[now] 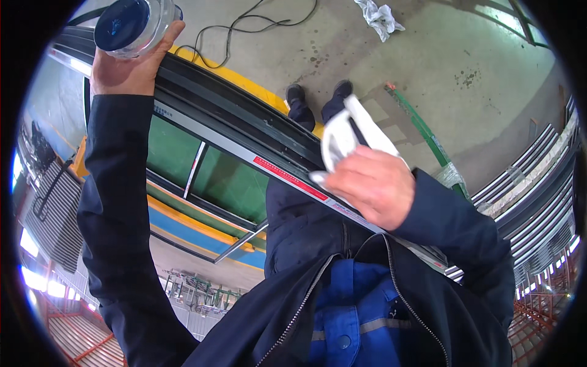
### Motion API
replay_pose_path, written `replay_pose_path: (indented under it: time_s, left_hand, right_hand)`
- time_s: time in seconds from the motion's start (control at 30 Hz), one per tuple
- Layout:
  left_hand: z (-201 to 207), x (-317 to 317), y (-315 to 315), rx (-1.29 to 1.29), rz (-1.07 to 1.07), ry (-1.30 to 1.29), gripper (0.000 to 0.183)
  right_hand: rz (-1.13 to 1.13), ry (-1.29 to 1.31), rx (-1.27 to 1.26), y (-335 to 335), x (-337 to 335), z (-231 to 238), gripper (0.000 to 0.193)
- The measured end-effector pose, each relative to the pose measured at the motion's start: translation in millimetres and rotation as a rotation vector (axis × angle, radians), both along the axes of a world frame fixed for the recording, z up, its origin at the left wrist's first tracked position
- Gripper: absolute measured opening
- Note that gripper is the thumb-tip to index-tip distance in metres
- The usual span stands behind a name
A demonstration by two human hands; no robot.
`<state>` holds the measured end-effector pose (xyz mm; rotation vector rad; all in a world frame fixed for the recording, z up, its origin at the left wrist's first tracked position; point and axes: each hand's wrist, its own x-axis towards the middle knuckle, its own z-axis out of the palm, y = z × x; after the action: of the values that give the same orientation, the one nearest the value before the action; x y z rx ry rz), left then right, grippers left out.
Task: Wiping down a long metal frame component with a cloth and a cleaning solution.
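Observation:
At the upper left, my left hand (127, 74) is wrapped round a clear round container with a dark blue disc-shaped end (122, 25). It is held over the far left end of a long dark metal frame (244, 116). My right hand (374, 186) grips a crumpled white cloth (378, 129), partly smeared by motion, at the frame's right part. The fingertips are close to the dark profile; whether they touch it I cannot tell. A red label strip (290, 178) runs along the frame's silver edge between the two hands.
A black cable (229, 37) lies on the grey floor beyond the frame, near white crumpled plastic (380, 19). To the right stands a green bar (422, 125), with stacked metal profiles (526, 196) beside it. Yellow edging (263, 92) runs along the frame's far side.

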<state>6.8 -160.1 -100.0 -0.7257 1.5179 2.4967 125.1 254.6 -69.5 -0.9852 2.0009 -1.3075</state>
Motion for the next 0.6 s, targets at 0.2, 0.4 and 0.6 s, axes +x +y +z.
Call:
replay_pose_path:
  time_s: [0.2,0.4,0.6]
  left_hand:
    - [-11.1,-4.6,28.1,0.260,-0.064,0.063,0.055]
    - [-4.7,2.6,-34.3,0.261,-0.024,-0.005,0.056]
    - [-23.8,-0.5,-11.9,0.275,-0.001,-0.022,0.057]
  right_hand:
    - [-0.038,0.034,-0.057,-17.8,-10.0,-13.9,0.018]
    - [0.021,0.098,-0.036,-12.2,-4.7,-1.5,0.020]
    - [-0.077,0.183,-0.099,-37.7,-18.3,-12.3,0.022]
